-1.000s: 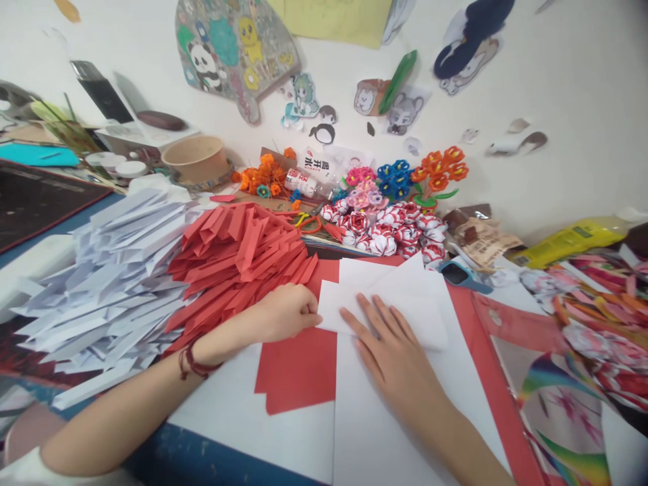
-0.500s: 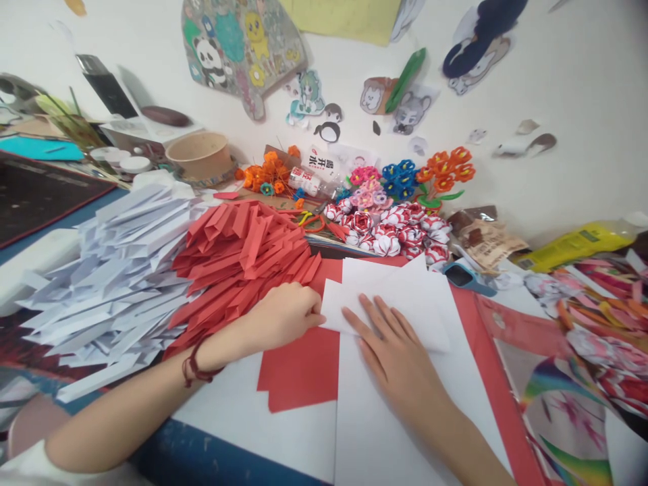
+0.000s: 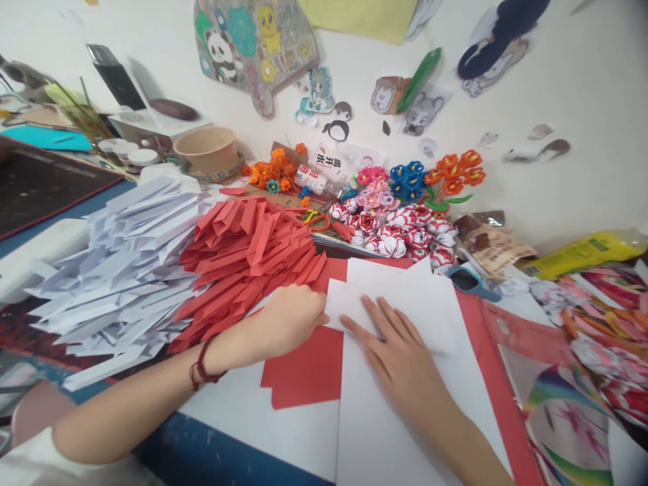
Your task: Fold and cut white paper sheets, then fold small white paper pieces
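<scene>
My left hand (image 3: 291,320), with a dark red cord bracelet (image 3: 202,364) on its wrist, is closed at the left edge of a white sheet of paper (image 3: 337,300). Its thumb and curled fingers pinch that edge. My right hand (image 3: 399,347) lies flat on the same sheet, fingers spread. Beneath are more white sheets (image 3: 374,432), overlapping at angles. Red paper (image 3: 304,371) shows under and between them. Just beyond my left hand is a heap of folded red paper strips (image 3: 248,263).
Folded white paper strips (image 3: 126,270) are piled at the left. Red-and-white paper flowers (image 3: 405,233), orange-handled scissors (image 3: 320,219) and a blue-framed object (image 3: 473,282) lie at the back. A tan bowl (image 3: 207,152) stands back left. A yellow packet (image 3: 587,253) lies at the right.
The whole view has shifted slightly, so things appear a little further right. My left hand stays at the sheet's edge and my right hand stays flat on it.
</scene>
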Available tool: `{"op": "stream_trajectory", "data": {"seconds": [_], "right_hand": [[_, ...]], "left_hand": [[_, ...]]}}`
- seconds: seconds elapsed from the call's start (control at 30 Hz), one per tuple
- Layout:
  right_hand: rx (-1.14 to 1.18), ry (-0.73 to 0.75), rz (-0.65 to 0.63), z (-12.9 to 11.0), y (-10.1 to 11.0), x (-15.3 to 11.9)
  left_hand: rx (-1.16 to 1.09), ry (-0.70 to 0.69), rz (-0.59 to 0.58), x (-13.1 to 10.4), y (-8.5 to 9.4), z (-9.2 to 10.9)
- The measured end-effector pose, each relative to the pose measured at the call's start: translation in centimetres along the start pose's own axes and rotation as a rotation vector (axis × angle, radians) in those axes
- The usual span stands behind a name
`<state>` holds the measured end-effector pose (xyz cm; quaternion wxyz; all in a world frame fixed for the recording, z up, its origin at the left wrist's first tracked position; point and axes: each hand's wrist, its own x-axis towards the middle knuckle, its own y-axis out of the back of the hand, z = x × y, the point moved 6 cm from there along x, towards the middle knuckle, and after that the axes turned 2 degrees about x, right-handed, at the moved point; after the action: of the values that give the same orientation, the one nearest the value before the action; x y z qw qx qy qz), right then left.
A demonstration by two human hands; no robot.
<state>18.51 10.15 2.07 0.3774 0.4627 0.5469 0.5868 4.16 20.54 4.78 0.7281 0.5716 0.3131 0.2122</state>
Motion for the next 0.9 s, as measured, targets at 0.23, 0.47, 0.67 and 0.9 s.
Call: {"op": "stream_trajectory", "data": {"seconds": [0.23, 0.47, 0.67, 0.9], "right_hand": [[0.01, 0.1, -0.007, -0.5, -0.1, 0.1], [-0.003, 0.09, -0.023, -0.5, -0.2, 0.0], [-0.013, 0.085, -0.026, -0.6, -0.4, -0.1], [-0.01, 0.078, -0.03, -0.6, -0.3, -0.1]], "left_hand": [[0.033, 0.009, -0.066, 0.0, 0.9, 0.9], [0.053, 0.022, -0.091, -0.3, 1.1, 1.1], [0.056, -0.024, -0.021, -0.3, 0.6, 0.9], [-0.021, 0.028, -0.035, -0.2, 1.2, 0.5]]}}
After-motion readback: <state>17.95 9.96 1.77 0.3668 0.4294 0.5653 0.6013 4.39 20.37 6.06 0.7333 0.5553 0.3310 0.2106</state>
